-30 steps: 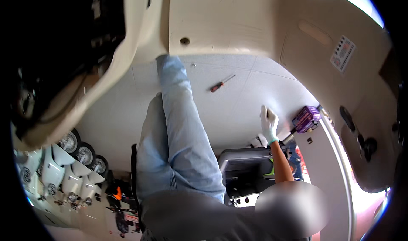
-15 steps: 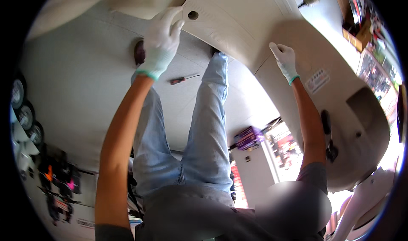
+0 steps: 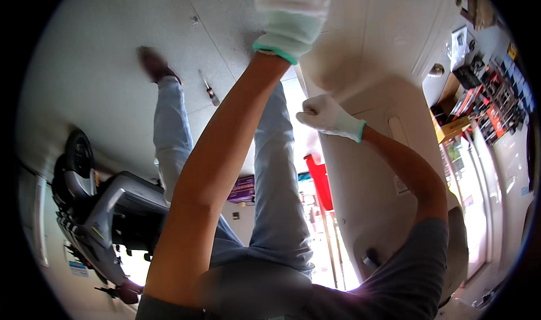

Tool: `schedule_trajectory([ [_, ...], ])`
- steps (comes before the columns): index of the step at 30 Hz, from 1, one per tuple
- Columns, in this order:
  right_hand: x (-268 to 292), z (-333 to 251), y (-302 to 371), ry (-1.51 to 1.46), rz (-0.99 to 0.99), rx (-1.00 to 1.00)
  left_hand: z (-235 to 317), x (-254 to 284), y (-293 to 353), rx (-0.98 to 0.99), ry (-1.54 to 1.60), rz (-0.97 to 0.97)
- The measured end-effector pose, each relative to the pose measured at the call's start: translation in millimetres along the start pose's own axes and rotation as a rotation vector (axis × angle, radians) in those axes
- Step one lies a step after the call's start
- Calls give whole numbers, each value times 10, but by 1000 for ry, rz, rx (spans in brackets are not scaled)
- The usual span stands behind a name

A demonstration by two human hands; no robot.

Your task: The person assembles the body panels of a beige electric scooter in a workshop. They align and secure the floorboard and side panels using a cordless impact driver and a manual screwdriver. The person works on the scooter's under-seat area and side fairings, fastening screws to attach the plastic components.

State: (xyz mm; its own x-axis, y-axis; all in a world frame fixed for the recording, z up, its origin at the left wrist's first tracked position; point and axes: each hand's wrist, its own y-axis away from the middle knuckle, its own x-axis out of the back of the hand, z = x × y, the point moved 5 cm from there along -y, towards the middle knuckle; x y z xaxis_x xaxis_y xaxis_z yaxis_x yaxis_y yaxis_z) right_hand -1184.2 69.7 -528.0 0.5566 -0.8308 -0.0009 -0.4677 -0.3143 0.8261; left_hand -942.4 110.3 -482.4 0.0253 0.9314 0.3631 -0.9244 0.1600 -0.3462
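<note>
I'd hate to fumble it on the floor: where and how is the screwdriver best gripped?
Probably by the handle, coming from above on the near side. The screwdriver lies on the floor, its thicker handle end nearer the picture's lower edge and its thin shaft pointing away.

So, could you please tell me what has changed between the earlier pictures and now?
The view has swung round. The left hand, out of sight at first, is now up by the beige panel; whether it grips is unclear. The right hand, first over the floor, is now curled near the panel's edge. The legs, close together at first, are apart. The screwdriver still lies on the floor.
</note>
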Motion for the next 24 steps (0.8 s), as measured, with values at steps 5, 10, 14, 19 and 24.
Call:
schedule_trajectory([
  [5,122,-848,-461,-208,-172,271,-78,-28,95,-70,72,221],
  [10,-513,110,-132,80,-62,559,-184,-2,150,5,100,245],
  [14,-599,373,-105,6,-333,-8,-121,12,195,84,-103,153],
  [19,-269,-423,-362,-5,-227,305,-66,59,163,160,-7,124],
  [24,-669,421,58,-4,-274,126,-32,19,197,-7,20,278],
])
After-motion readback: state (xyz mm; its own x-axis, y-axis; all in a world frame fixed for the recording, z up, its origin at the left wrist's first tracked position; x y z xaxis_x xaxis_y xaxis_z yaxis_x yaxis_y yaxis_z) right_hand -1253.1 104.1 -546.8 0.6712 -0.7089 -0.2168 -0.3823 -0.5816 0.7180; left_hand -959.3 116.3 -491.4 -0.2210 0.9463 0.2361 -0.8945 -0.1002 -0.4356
